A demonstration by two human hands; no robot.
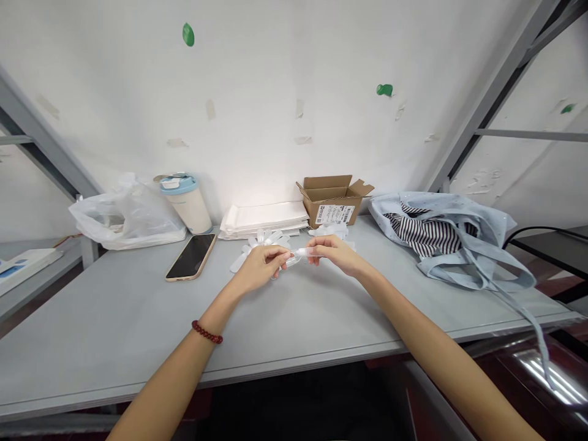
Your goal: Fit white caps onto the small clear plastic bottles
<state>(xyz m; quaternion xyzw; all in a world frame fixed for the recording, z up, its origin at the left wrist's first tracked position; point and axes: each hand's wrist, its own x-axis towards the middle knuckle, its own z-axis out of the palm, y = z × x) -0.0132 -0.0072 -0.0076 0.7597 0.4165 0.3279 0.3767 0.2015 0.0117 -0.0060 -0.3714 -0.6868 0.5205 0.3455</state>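
Note:
Both hands meet above the middle of the grey table (114,331). My left hand (260,267) and my right hand (333,252) each pinch one end of a small clear plastic piece (298,254) held between them. A red bead bracelet (206,332) circles my left wrist. Just behind the hands lies a loose pile of similar clear plastic pieces (266,240), with a few more plastic pieces (328,231) near the box.
A phone (192,256) lies face up left of the hands. Behind stand a lidded cup (186,202), a plastic bag (124,214), a stack of white sheets (264,218) and an open cardboard box (334,199). A light blue cloth bag (450,239) spreads at the right.

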